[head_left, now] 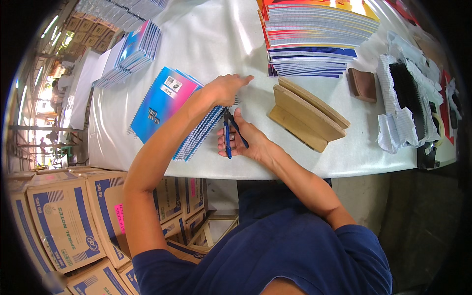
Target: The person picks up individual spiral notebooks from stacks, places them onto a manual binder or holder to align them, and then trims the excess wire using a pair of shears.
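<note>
the right hand (244, 140) gripped blue-handled pliers (229, 132), fingers wrapped around the handles, their long axis running 6 to 12 with the nose at 12, meeting the wire spine of the stacked spiral notebooks (169, 109). the left hand (225, 88), nearer, lay flat, pressing the stack, which sat at 10 from the grip on the white table (216, 39), spine running 1 to 7.

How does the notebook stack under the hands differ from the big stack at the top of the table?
The near stack is small, tilted diagonally, its blue-pink cover showing, and the left hand presses on it. The far stack is much larger, fanned in many layers with red and orange covers, untouched. Both are spiral-bound notebooks on the white table.
</note>
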{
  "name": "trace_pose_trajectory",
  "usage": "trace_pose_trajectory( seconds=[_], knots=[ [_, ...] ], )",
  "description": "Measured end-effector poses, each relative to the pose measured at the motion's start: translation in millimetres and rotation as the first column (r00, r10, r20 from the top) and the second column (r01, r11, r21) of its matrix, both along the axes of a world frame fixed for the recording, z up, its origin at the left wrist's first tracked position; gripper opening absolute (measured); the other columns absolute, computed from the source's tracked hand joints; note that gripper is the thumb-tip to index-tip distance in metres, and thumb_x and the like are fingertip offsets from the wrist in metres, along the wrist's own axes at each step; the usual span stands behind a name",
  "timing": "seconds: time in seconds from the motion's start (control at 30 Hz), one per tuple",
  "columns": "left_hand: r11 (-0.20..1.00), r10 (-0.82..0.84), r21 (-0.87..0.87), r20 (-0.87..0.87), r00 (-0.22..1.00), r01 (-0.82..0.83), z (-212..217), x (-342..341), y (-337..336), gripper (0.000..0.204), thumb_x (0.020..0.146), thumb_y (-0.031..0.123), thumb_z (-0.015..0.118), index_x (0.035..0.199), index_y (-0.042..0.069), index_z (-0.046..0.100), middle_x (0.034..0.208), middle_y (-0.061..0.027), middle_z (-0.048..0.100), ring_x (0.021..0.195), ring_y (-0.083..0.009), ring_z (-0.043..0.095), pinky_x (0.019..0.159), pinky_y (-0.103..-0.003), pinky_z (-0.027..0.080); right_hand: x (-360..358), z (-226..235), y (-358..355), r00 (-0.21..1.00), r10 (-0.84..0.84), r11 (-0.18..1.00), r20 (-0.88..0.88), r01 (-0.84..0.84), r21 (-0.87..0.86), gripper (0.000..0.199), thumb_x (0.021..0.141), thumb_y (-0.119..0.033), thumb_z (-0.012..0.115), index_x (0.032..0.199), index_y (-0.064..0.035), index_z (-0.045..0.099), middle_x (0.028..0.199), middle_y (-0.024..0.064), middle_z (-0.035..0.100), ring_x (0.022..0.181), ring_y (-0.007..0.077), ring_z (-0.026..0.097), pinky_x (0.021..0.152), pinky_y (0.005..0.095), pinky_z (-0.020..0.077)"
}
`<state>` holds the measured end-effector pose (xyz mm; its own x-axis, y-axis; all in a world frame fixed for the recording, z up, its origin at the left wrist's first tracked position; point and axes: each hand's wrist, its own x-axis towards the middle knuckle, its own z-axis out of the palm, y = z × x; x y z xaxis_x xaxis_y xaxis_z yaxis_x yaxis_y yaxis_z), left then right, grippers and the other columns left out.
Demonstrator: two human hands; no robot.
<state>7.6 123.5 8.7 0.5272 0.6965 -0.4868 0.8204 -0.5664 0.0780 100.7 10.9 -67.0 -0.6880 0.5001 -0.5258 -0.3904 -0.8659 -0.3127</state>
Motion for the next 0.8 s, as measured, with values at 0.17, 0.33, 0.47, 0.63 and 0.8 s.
trace_pose_trajectory(
  seconds=[0.17,0.33,0.47,0.63,0.8],
  knots=[
    [1.000,-0.011,0.006,0.019,1.000,0.011,0,2,1,0.091,0.066,-0.011,0.061,0.148,0.016,0.032,0.123,-0.0228,0.054,0.108,-0.0382,0.059,0.089,-0.040,0.052,-2,-13,10,0.973,-0.005,0.999,-0.231,-0.005,-0.042,0.077,0.092,-0.071,0.024,0.094,0.0005,0.054,0.078,0.0095,0.051,0.069,0.0238,0.053,0.067,0.0417,0.0517],
    [1.000,0.007,0.022,-0.030,1.000,-0.007,-5,8,-1,0.099,0.064,-0.011,0.061,0.150,0.023,0.026,0.143,-0.0311,0.036,0.109,-0.0422,0.059,0.092,-0.042,0.050,7,-53,12,0.859,0.026,0.996,-0.511,-0.065,-0.059,0.075,0.092,-0.070,0.025,0.092,0.0005,0.051,0.072,0.0056,0.043,0.062,0.0206,0.043,0.058,0.0383,0.0454],
    [0.995,-0.042,0.090,0.017,0.999,0.040,-12,-3,-4,0.091,0.066,-0.008,0.066,0.147,0.016,0.032,0.123,-0.0264,0.052,0.102,-0.0408,0.062,0.086,-0.042,0.053,-1,8,-3,1.000,-0.027,0.992,0.016,0.028,-0.119,0.076,0.093,-0.070,0.024,0.093,0.0013,0.051,0.073,0.0068,0.044,0.063,0.0217,0.045,0.059,0.0391,0.0468],
    [0.993,-0.052,0.108,0.027,0.998,0.049,-16,-4,-4,0.089,0.067,-0.008,0.067,0.147,0.015,0.032,0.122,-0.0263,0.052,0.102,-0.0407,0.062,0.086,-0.042,0.053,-3,18,4,0.997,-0.067,0.983,0.024,0.071,-0.172,0.075,0.093,-0.070,0.024,0.090,0.0005,0.050,0.070,0.0053,0.041,0.061,0.0198,0.042,0.056,0.0363,0.0432],
    [0.990,-0.058,0.130,-0.003,0.998,0.058,-10,9,-12,0.083,0.071,-0.004,0.067,0.146,0.009,0.032,0.123,-0.0271,0.051,0.103,-0.0405,0.061,0.086,-0.043,0.053,-2,-2,10,0.987,-0.104,0.965,-0.126,0.069,-0.253,0.068,0.094,-0.068,0.027,0.083,-0.0033,0.045,0.063,0.0006,0.033,0.052,0.0142,0.030,0.049,0.0303,0.0301]
  ],
)
